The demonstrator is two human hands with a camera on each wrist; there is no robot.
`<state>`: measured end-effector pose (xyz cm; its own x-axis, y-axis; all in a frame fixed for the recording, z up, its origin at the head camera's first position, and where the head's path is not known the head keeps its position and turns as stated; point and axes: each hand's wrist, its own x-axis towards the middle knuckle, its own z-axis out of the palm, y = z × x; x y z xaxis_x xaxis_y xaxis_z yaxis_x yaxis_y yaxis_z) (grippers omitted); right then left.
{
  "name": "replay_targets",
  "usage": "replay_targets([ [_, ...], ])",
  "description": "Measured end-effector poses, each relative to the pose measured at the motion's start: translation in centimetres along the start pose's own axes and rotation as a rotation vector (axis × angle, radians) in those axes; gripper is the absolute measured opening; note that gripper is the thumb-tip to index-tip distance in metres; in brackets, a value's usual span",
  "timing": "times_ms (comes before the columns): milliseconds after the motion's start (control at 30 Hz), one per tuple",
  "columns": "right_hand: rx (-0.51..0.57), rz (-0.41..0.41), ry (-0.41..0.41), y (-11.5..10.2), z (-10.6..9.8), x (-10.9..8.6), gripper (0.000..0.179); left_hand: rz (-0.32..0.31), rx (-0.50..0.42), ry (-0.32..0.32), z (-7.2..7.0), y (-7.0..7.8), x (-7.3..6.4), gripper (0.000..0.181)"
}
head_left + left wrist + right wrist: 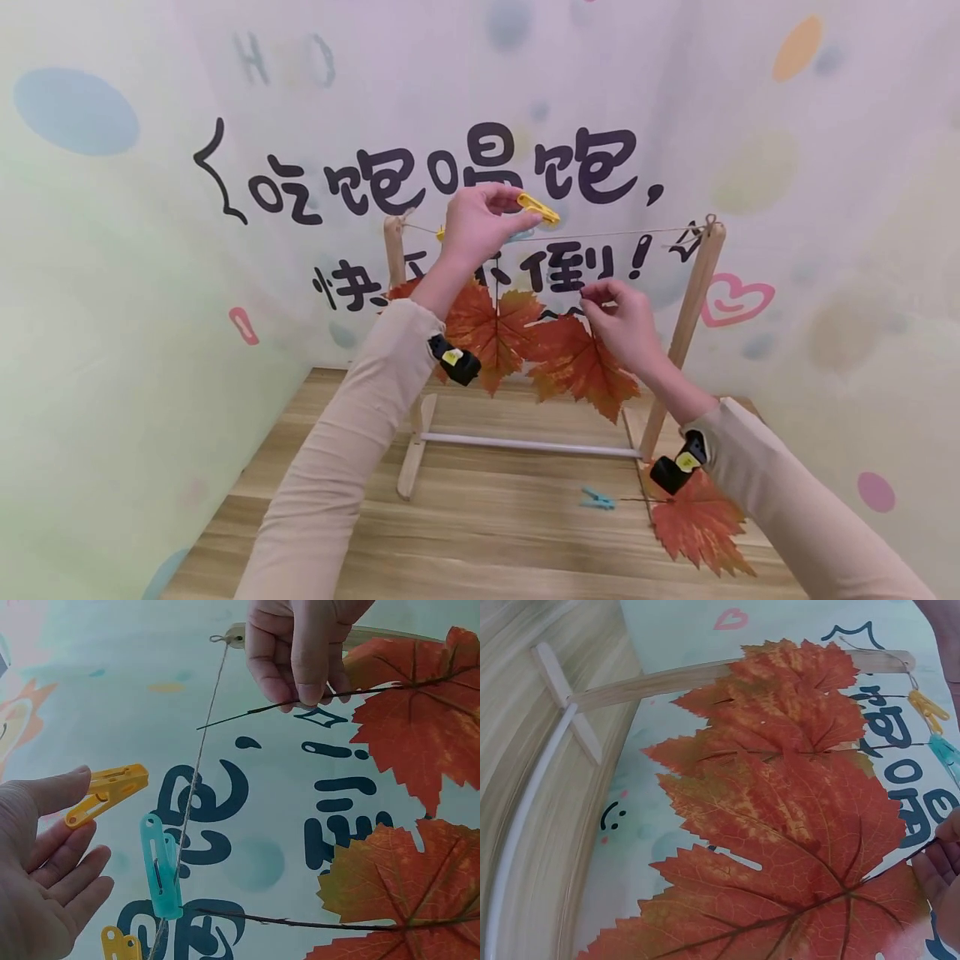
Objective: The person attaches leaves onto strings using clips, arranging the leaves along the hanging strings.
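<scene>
Between thumb and fingers, my left hand (480, 225) pinches a yellow clothespin (538, 209) just above the twine line (622, 234). My right hand (622, 325) pinches the thin dark stem of an orange-red maple leaf (581, 358), which hangs below the line. In the left wrist view the stem's tip crosses the twine. A teal clothespin (159, 870) grips the twine and another leaf's stem, with that maple leaf (409, 900) hanging from it. Farther along the line is a second yellow clothespin (928, 712), holding one more leaf, partly hidden in the head view.
Two wooden posts (684, 333) carry the twine, joined low down by a white rod (525, 444). On the wooden table (465, 542) lie a loose maple leaf (701, 521) at the right and a teal clothespin (598, 498) near its stem. A printed cloth backdrop stands behind.
</scene>
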<state>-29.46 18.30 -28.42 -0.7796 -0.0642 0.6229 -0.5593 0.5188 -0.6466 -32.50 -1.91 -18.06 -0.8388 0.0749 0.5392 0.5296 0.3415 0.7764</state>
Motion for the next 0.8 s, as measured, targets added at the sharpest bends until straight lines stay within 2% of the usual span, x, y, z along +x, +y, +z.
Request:
replay_targets([
  [233,0.035,0.063,0.046,-0.3,0.7,1.3,0.015,-0.051,-0.038,-0.06,0.3,0.1,0.8,0.035],
  [567,0.164,0.134,0.077,0.0,1.0,2.7,0.02,-0.062,0.013,-0.119,0.9,0.2,1.3,0.035],
  [667,0.183,0.149,0.07,-0.1,1.0,2.9,0.021,-0.064,0.02,-0.124,1.1,0.1,1.4,0.035],
  [800,0.197,0.18,0.041,-1.7,0.6,2.6,0.022,-0.057,-0.006,-0.109,1.2,-0.2,1.5,0.035],
])
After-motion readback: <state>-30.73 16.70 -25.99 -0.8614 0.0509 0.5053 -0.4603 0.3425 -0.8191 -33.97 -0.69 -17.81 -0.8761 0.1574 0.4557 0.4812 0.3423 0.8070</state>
